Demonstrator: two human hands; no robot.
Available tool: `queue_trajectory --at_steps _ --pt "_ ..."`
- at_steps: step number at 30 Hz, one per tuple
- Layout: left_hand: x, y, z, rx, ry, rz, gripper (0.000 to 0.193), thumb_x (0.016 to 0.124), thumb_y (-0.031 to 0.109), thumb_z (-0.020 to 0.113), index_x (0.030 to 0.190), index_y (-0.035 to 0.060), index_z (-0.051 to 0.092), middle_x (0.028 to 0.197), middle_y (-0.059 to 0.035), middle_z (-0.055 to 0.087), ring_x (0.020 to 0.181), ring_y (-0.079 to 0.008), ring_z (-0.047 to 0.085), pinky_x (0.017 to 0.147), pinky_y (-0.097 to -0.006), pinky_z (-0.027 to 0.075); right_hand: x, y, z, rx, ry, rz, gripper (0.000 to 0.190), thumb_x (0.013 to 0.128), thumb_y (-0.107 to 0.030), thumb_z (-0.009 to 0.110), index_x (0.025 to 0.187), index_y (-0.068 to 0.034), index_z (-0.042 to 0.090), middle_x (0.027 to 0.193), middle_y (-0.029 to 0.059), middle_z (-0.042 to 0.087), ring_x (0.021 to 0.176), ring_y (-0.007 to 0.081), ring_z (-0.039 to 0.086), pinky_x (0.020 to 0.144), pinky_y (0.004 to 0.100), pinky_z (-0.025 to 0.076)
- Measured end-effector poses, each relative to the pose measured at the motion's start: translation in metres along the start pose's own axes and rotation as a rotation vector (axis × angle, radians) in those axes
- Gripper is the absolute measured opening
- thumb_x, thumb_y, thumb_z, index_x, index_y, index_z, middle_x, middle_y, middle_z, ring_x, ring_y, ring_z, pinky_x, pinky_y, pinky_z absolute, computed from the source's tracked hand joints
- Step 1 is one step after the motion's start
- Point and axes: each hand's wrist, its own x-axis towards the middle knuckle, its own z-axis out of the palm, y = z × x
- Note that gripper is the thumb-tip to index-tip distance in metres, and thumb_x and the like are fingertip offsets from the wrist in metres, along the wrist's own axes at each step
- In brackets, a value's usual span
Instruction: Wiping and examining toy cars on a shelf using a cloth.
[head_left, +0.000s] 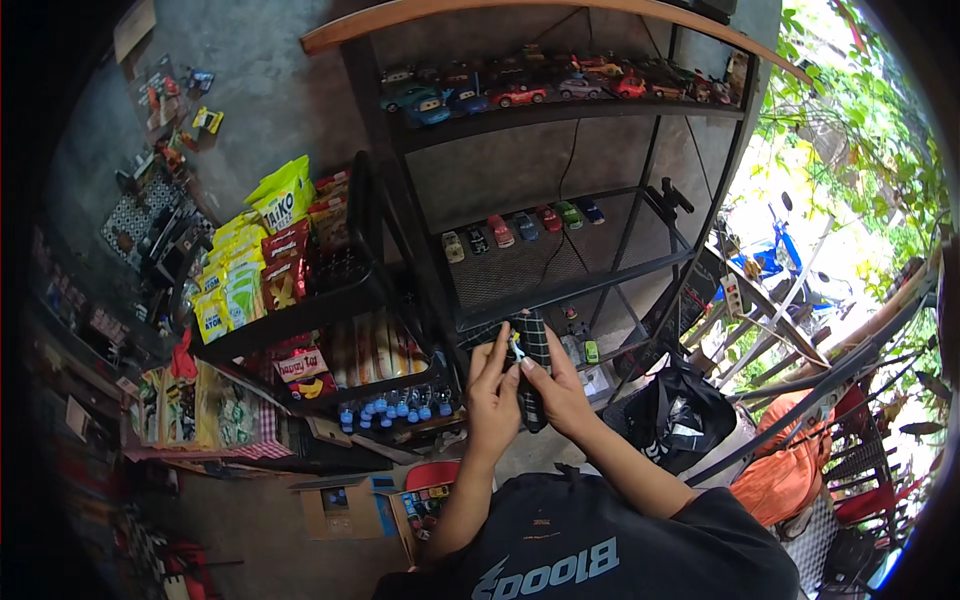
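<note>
In front of the metal shelf rack, my left hand and my right hand come together over a black-and-white checked cloth. Between their fingertips is a small white, blue and yellow object, apparently a toy car, mostly covered by fingers and cloth. My left fingers grip it from the left. The cloth is bunched in my right hand, whose thumb rests by the object's lower end. Just beyond, several toy cars stand in a row on the mesh middle shelf.
More toy cars crowd the upper shelf; a green one sits on the lower shelf. Left stands a black rack of snack packets above blue-capped bottles. A box of toy cars lies below my left forearm, a black bag to the right.
</note>
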Motion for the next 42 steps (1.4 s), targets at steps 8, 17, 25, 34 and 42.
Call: queue_trajectory --at_steps 8,17,25,34,42 --pt "0.004 -0.011 0.026 -0.306 -0.04 -0.005 0.046 0.092 -0.006 0.053 0.136 -0.0051 0.041 0.123 -0.0101 0.048 0.115 -0.0166 0.051 0.097 -0.0275 0.042 0.0 -0.04 -0.03 -0.086 -0.087 -0.149 0.054 0.096 -0.019 0.047 0.144 0.002 0.032 0.146 0.0155 0.037 0.137 0.0245 0.033 0.112 0.0345 0.023" --pt "0.02 0.001 0.036 -0.851 0.043 -0.24 0.044 0.094 0.005 0.054 0.134 -0.0053 0.04 0.129 -0.0138 0.052 0.121 -0.0219 0.051 0.106 -0.0357 0.039 -0.01 -0.049 -0.054 -0.306 -0.181 -0.292 0.057 0.09 -0.013 0.052 0.143 0.001 0.034 0.15 0.0215 0.03 0.141 0.0349 0.028 0.114 0.0412 0.02" --pt "0.022 -0.002 0.1 -0.631 -0.156 -0.367 0.053 0.081 -0.011 0.062 0.129 0.0002 0.043 0.117 -0.0091 0.052 0.11 -0.0149 0.053 0.096 -0.0283 0.043 0.003 -0.029 -0.121 -0.04 0.063 0.035 0.044 0.095 -0.009 0.049 0.137 0.005 0.041 0.132 0.0178 0.051 0.125 0.0237 0.048 0.105 0.0319 0.034" --pt "0.067 -0.01 0.173 -0.606 -0.031 -0.274 0.047 0.081 -0.013 0.062 0.121 -0.0001 0.042 0.112 -0.0128 0.054 0.105 -0.0172 0.057 0.091 -0.0293 0.049 0.013 -0.047 -0.21 0.393 0.119 0.296 0.046 0.098 -0.014 0.047 0.14 0.003 0.038 0.126 0.0096 0.054 0.114 0.0141 0.05 0.099 0.0272 0.037" --pt "0.068 -0.015 0.268 0.236 0.068 -0.12 0.032 0.073 -0.006 0.072 0.103 -0.002 0.06 0.102 -0.0072 0.059 0.095 -0.0138 0.055 0.086 -0.0258 0.044 0.028 -0.054 -0.278 0.206 0.156 0.187 0.049 0.097 -0.01 0.046 0.141 0.007 0.034 0.133 0.0124 0.05 0.123 0.017 0.046 0.106 0.0296 0.032"
